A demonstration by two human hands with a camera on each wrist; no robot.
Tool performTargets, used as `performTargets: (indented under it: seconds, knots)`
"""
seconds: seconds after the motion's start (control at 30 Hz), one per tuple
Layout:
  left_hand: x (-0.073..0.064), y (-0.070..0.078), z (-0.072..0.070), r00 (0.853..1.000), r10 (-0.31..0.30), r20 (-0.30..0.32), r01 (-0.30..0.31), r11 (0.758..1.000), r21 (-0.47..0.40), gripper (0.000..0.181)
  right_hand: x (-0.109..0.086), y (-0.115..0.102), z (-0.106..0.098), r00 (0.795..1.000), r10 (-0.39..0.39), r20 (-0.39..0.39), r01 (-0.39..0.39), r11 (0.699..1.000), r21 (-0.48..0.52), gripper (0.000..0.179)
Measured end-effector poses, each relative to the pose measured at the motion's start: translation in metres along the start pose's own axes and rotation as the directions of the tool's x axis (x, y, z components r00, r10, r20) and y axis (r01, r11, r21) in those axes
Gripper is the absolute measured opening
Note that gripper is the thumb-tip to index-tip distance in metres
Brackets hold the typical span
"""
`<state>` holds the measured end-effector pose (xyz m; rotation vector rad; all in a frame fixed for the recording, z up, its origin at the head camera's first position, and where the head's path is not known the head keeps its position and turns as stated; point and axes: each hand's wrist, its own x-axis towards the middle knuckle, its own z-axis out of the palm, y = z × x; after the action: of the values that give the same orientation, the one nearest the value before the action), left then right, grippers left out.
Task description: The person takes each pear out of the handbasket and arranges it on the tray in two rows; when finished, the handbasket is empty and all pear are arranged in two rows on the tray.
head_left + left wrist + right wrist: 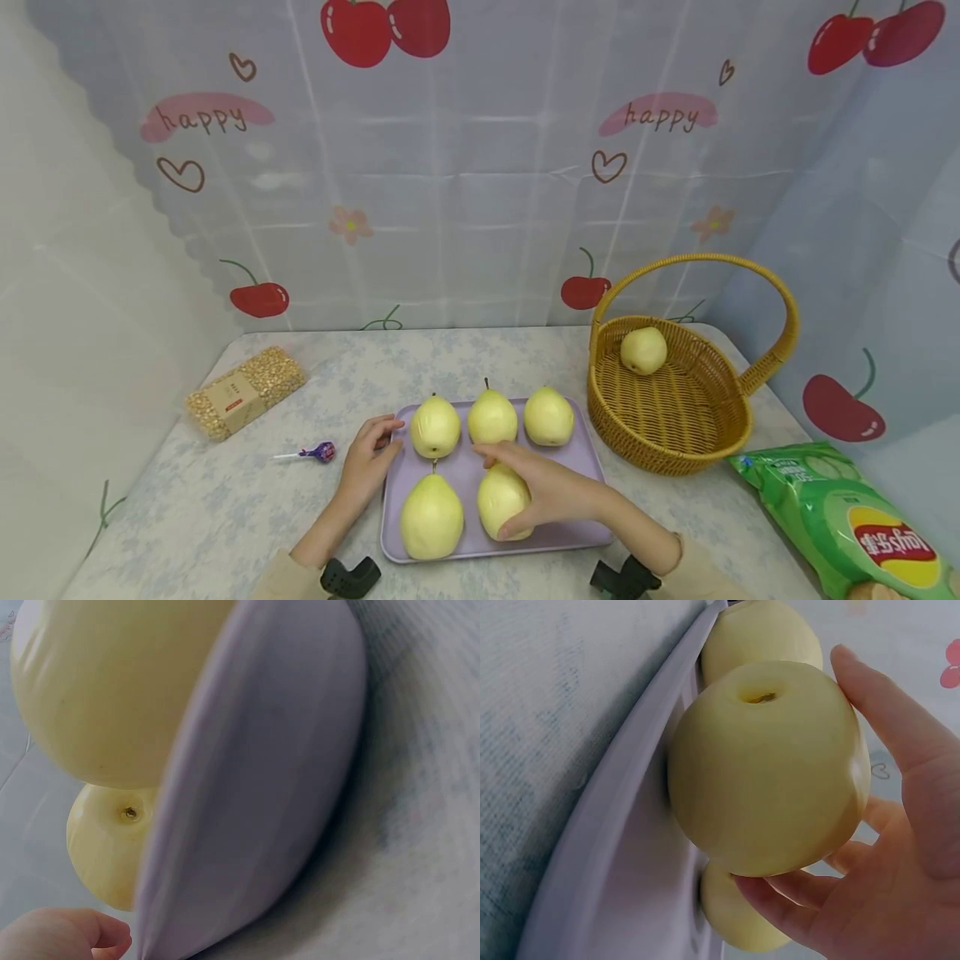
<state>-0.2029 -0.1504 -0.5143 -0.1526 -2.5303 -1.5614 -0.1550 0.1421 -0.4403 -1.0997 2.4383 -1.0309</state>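
A lilac tray lies on the table with several pale yellow pears on it. My right hand holds the front right pear, its thumb on the near side and its fingers around the far side. In the right wrist view this pear sits between thumb and fingers, close over the tray. At the tray's left edge is my left hand, fingers loosely bent and fingertips right at the rim. Beside it stand the back left pear and the front left pear.
A wicker basket with a tall handle stands right of the tray, one pear inside. A green chip bag lies at the front right. On the left are a lollipop and a pack of yellow kernels.
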Motion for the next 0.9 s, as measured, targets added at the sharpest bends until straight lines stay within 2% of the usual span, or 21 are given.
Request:
performTargets:
  seconds: [0.47,0.57,0.77,0.9]
  knots:
    - [-0.0007,-0.0002,-0.0019,1.000,-0.004,-0.003,0.004,1.000,-0.008,0.025,-0.0003,0.0009,-0.0031,1.000,-0.019,0.023,0.019,1.000,0.012,0.090]
    - [-0.0004,-0.0002,-0.0021,1.000,-0.002,-0.003,0.002,1.000,-0.003,0.026,0.0005,0.0020,-0.0027,0.999,-0.014,0.046,0.012,0.999,0.050,0.089]
    - [-0.0003,0.0001,-0.0016,1.000,-0.006,-0.008,0.006,1.000,0.005,0.026,0.0026,0.0071,-0.0006,0.993,0.033,0.111,-0.053,0.982,0.184,0.090]
    - [-0.0005,0.0002,-0.0009,1.000,-0.003,-0.012,0.003,1.000,0.004,0.025,0.0015,0.0098,-0.0033,0.990,0.094,0.106,-0.114,0.972,0.204,0.091]
